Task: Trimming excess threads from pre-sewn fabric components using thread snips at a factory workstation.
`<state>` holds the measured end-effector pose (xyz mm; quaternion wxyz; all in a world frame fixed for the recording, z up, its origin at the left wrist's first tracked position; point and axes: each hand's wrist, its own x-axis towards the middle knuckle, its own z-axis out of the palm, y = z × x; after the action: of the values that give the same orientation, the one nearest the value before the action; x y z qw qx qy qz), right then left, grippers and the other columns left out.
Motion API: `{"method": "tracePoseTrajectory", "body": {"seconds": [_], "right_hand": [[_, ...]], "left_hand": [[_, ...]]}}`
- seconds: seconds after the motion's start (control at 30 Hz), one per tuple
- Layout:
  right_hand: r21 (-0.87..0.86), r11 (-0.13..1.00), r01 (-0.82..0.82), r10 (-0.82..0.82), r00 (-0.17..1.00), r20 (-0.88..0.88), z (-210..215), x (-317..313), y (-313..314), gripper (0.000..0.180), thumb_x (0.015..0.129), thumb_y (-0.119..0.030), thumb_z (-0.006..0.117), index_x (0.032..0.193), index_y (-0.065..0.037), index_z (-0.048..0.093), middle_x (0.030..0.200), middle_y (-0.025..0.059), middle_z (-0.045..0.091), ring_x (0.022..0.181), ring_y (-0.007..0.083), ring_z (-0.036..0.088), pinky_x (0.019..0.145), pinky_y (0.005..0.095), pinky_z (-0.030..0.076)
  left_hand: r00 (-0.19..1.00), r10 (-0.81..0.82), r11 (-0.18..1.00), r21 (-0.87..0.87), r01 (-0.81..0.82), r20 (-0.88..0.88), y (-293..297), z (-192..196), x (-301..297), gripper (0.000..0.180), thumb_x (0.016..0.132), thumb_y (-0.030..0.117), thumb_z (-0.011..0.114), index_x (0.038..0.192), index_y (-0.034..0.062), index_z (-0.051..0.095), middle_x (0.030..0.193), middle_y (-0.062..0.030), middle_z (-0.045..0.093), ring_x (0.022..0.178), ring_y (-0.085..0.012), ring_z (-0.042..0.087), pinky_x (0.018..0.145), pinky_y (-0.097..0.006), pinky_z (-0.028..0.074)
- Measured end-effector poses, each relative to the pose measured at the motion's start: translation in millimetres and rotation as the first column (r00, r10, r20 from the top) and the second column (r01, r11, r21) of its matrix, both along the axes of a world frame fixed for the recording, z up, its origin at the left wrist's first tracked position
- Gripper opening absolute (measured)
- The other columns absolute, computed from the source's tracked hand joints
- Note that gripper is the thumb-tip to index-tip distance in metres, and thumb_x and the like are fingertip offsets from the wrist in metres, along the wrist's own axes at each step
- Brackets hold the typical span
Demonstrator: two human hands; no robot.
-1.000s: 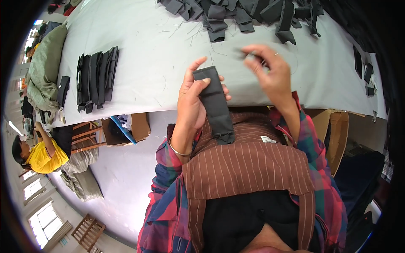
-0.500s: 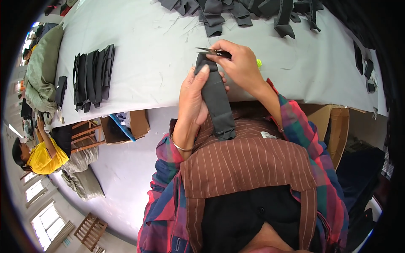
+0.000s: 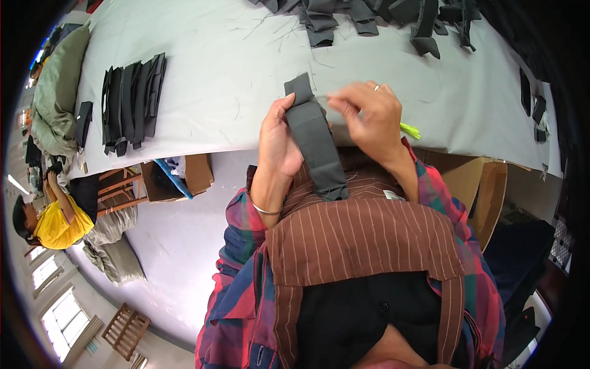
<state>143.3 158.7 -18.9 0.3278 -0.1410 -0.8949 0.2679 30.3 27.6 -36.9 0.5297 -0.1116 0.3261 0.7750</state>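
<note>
My left hand is closed round a dark grey folded fabric strip, its thumb pressed on the upper part. The strip hangs down towards my brown striped apron, its far end standing up above the thumb. Just right of that end is my right hand, slightly blurred, with thumb and forefinger pinched close to the strip's edge. What it grips is hidden; no scissor blades show now. A bright yellow-green piece sticks out beside its wrist.
On the pale-covered table, dark strips lie stacked at the left and loose strips are heaped at the far side. Cardboard boxes stand below its edge. A person in yellow is at the far left.
My right hand has drawn back towards me and right, and the scissor blades seen at the strip's top have gone from sight. The yellow-green piece has shifted along with that hand.
</note>
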Motion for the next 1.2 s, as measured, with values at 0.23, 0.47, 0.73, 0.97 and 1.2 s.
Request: {"method": "tracePoseTrajectory", "body": {"seconds": [0.23, 0.47, 0.73, 0.97, 1.2], "right_hand": [[0.054, 0.994, -0.092, 0.090, 0.995, 0.040, 18, 14, -4, 0.016, 0.072, -0.022, 0.073, 0.085, -0.015, 0.066, 0.069, -0.0027, 0.058, 0.061, 0.0176, 0.049, 0.060, 0.0315, 0.033], [0.066, 0.993, -0.099, 0.101, 0.995, -0.022, 10, 9, -11, 0.017, 0.072, -0.021, 0.073, 0.086, -0.016, 0.065, 0.069, -0.0022, 0.057, 0.060, 0.0182, 0.047, 0.059, 0.0313, 0.032], [-0.376, 0.917, 0.134, -0.132, 0.991, 0.031, -10, 0, -5, 0.008, 0.079, -0.020, 0.068, 0.081, -0.013, 0.066, 0.063, 0.0014, 0.060, 0.058, 0.0208, 0.054, 0.058, 0.0319, 0.039], [-0.224, 0.974, -0.036, 0.044, 0.999, 0.029, 12, 9, -18, 0.011, 0.079, -0.014, 0.069, 0.086, -0.006, 0.065, 0.072, 0.0047, 0.066, 0.067, 0.0172, 0.062, 0.060, 0.0273, 0.045], [-0.591, 0.806, 0.018, -0.036, 0.999, -0.018, 13, 26, 2, 0.016, 0.082, -0.015, 0.069, 0.094, -0.004, 0.065, 0.079, 0.0054, 0.066, 0.074, 0.0129, 0.061, 0.069, 0.0253, 0.048]], "left_hand": [[0.999, -0.013, 0.993, 0.119, 0.007, 0.048, -6, -1, -5, 0.029, 0.094, 0.024, 0.043, 0.100, -0.0010, 0.056, 0.091, -0.0158, 0.064, 0.081, -0.0276, 0.063, 0.076, -0.040, 0.052], [0.999, 0.044, 0.998, 0.041, -0.043, -0.028, -2, 5, 0, 0.020, 0.091, 0.020, 0.049, 0.097, 0.0033, 0.057, 0.092, -0.0090, 0.064, 0.082, -0.0205, 0.062, 0.075, -0.036, 0.052], [0.999, 0.027, 0.999, 0.039, -0.025, -0.039, -1, 5, 6, 0.021, 0.091, 0.018, 0.048, 0.104, 0.0036, 0.057, 0.097, -0.0095, 0.063, 0.087, -0.0201, 0.061, 0.078, -0.036, 0.050], [0.987, -0.080, 0.990, 0.108, 0.096, -0.139, -3, -3, 19, 0.023, 0.090, 0.016, 0.055, 0.111, 0.0055, 0.054, 0.099, -0.0064, 0.060, 0.090, -0.0182, 0.058, 0.080, -0.038, 0.048], [0.959, -0.062, 0.996, 0.037, 0.075, -0.277, -7, 10, 3, 0.025, 0.093, 0.016, 0.054, 0.115, 0.0047, 0.050, 0.108, -0.0072, 0.061, 0.098, -0.0187, 0.061, 0.078, -0.040, 0.052]]}}
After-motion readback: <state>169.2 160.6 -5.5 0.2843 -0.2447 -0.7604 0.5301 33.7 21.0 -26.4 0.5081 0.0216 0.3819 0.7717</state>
